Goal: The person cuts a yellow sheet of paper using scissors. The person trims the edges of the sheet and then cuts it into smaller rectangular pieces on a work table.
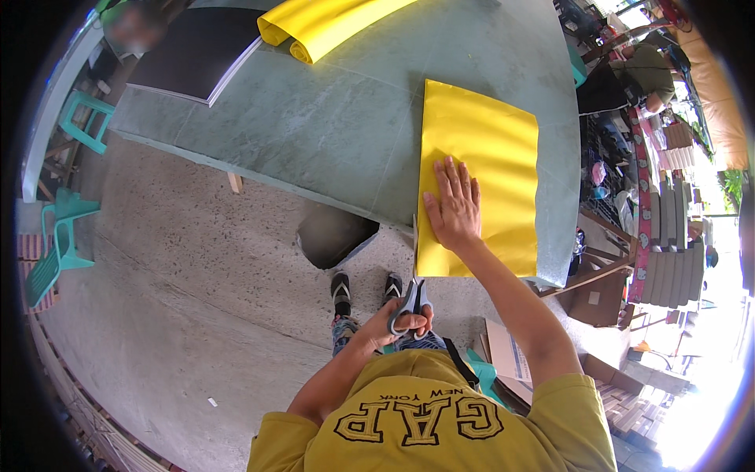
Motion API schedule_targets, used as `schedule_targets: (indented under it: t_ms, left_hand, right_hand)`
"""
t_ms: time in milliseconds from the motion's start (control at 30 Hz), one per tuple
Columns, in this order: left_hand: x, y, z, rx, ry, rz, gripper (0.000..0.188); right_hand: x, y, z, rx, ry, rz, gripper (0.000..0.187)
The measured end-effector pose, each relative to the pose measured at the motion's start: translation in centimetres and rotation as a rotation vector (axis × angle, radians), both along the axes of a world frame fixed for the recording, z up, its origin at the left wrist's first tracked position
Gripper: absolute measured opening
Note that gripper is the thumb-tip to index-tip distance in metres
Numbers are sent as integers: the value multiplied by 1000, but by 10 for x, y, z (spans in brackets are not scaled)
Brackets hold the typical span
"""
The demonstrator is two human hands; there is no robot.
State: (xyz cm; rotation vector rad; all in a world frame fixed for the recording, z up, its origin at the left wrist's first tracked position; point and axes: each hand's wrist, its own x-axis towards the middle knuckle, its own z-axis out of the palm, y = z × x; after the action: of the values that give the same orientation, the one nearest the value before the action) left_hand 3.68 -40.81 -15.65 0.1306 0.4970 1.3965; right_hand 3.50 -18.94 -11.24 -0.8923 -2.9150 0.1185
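A yellow sheet (499,149) lies on the green tabletop, its near end reaching over the table's edge. My right hand (456,206) rests flat on it with the fingers stretched out. Close to my body, my left hand (407,324) grips a pair of grey-handled scissors (409,296), fingers in the loops. The blades point away from me, along the sheet's left edge at its near corner. Whether they touch the sheet, I cannot tell. No gap shows clearly between the blades.
On the green table (314,141) are a yellow roll (330,30) and a stack of dark sheets (200,51). A dark rounded thing (338,236) sits below the table edge. Green stools (86,122) stand left. Another person (641,75) is at the far right, near stacked grey pieces (672,271).
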Motion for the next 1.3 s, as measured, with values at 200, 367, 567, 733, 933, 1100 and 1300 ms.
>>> schedule_targets:
  t_ms: [200, 367, 567, 733, 933, 1100, 1300]
  left_hand:
    - [-17, 19, 9, -18, 76, -46, 35]
    - [-16, 20, 4, -10, 67, -32, 34]
    - [-13, 16, -5, 5, 64, 24, 30]
    - [-18, 17, 1, -63, 89, 7, 29]
    - [-37, 27, 15, -99, 137, -29, 29]
    - [-32, 27, 11, -80, 88, 35, 28]
    - [-21, 19, 5, -93, 24, 34, 24]
  right_hand:
    - [0, -1, -1, 13, 0, -12, 56]
    - [0, 1, -1, -1, 15, -7, 56]
    - [0, 0, -2, 18, -4, -9, 55]
    - [0, -1, 1, 19, -10, -10, 55]
    - [0, -1, -1, 16, 12, -1, 55]
    - [1, 0, -3, 11, 43, 7, 55]
    - [4, -6, 3, 2, 18, 9, 54]
